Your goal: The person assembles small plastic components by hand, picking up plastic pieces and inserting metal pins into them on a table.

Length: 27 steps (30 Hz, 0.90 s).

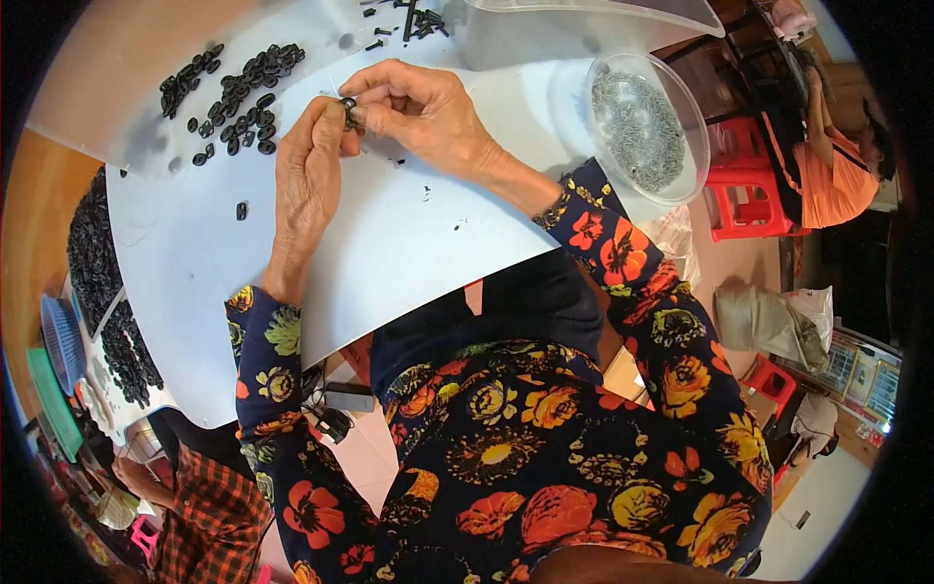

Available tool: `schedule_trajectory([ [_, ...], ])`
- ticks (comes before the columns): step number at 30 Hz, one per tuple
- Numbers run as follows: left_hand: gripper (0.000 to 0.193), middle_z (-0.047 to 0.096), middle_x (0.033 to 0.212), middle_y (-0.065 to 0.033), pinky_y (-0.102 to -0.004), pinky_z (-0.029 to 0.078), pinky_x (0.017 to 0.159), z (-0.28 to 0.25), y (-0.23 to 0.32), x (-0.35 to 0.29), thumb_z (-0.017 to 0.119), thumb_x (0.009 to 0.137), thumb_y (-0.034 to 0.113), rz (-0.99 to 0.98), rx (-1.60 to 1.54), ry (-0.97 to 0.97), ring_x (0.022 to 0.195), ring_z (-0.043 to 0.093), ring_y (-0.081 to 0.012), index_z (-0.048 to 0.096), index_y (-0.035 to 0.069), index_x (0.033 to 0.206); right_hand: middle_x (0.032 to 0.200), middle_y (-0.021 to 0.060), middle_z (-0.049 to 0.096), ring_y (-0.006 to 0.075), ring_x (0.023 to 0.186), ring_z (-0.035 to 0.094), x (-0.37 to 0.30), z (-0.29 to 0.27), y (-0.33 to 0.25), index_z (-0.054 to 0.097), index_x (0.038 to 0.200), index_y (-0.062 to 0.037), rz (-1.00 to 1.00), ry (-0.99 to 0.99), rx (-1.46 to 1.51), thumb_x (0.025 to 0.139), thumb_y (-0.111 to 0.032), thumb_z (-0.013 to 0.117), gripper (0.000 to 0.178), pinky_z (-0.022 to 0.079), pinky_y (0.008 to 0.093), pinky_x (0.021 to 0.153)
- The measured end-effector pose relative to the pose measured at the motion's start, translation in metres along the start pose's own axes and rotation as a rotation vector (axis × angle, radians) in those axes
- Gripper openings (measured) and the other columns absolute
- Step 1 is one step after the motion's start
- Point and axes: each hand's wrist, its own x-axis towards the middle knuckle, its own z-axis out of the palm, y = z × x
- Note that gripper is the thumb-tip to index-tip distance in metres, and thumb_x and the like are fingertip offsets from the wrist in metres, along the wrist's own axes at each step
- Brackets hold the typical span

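My left hand (309, 170) and my right hand (428, 115) meet over the white table (389, 253), fingertips pinched together. Between them is a small black oval part (348, 105), held by both hands and partly covered by fingers. Just left of my left hand, loose black oval parts (258, 73) lie scattered, several of them with holes. One single black part (241, 211) lies apart, nearer to me. Beyond my hands are small black pin-like pieces (425, 23). Dark crumbs (457, 227) dot the table near my right wrist.
To the right stands a round clear tub (702, 146) of small silvery metal pieces. A translucent bin (555, 39) is at the back. At far left are heaps of black parts (89, 243) and a blue basket (60, 341). Other people sit left and right; a red stool (744, 185) stands right.
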Motion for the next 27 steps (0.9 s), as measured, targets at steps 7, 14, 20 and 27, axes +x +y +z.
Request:
schedule_trajectory([
  [7,0.033,0.044,0.066,0.0021,-0.0228,0.034,0.062,0.0008,-0.0040,-0.0017,0.042,0.099,0.029,0.019,-0.243,-0.005,0.066,0.039,-0.0075,0.052,0.004,0.079,0.081,0.0033,0.065,0.0075,0.073,0.061,0.0004,0.0034,-0.0060,0.058,0.107,0.0026,-0.031,-0.030,0.127,0.084,0.002,0.057,0.023,0.050,0.0216,0.068],
  [14,0.032,0.046,0.066,0.0016,-0.0223,0.035,0.061,0.0029,-0.0037,-0.0010,0.043,0.098,0.026,0.049,-0.196,0.009,0.065,0.041,-0.0072,0.053,0.003,0.079,0.073,0.0068,0.065,0.0097,0.066,0.063,0.0000,0.0022,-0.0079,0.055,0.106,0.0048,-0.051,-0.011,0.053,0.082,0.003,0.058,0.023,0.050,0.0213,0.060],
  [20,0.029,0.047,0.067,0.0019,-0.0206,0.037,0.060,0.0068,0.0018,-0.0026,0.042,0.097,0.023,-0.066,-0.265,0.076,0.063,0.042,-0.0062,0.053,0.003,0.079,0.078,0.0008,0.060,0.0068,0.070,0.056,-0.0004,0.0018,-0.0018,0.059,0.109,-0.0011,-0.075,-0.042,-0.102,0.078,-0.002,0.070,0.033,0.049,0.0219,0.066],
  [27,0.030,0.046,0.066,0.0021,-0.0213,0.036,0.056,0.0057,-0.0009,-0.0008,0.041,0.096,0.022,-0.005,-0.217,0.034,0.061,0.041,-0.0061,0.051,0.002,0.077,0.068,0.0015,0.059,0.0077,0.063,0.056,0.0035,-0.0030,-0.0062,0.061,0.104,-0.0029,-0.183,-0.070,-0.355,0.073,-0.005,0.074,0.035,0.049,0.0225,0.060],
])
